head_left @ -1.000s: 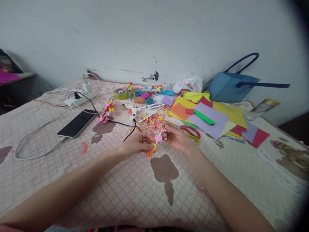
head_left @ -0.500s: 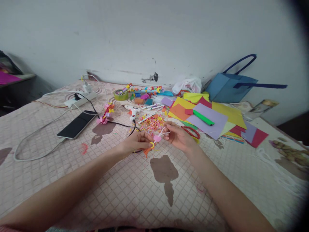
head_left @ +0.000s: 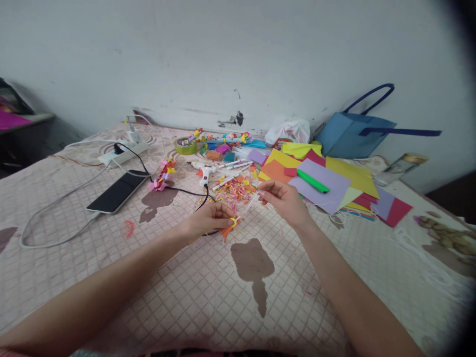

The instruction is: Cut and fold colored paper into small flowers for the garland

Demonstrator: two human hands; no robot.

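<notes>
Head view shows us the patterned worktop (head_left: pixel 178 287), with a pile of coloured paper (head_left: pixel 327 176) towards its right. A phone (head_left: pixel 118 191) lies on the left. Between the two we have our left hand (head_left: pixel 207 219) and right hand (head_left: pixel 285 201), a white glue gun (head_left: pixel 205 172) beyond them. Nearer us than that gun, our left thumb and fingers pinch an orange tassel (head_left: pixel 225 233) by its yellow ring (head_left: pixel 234 222); our right fingertips pinch the thin white string (head_left: pixel 247 208) running from it.
</notes>
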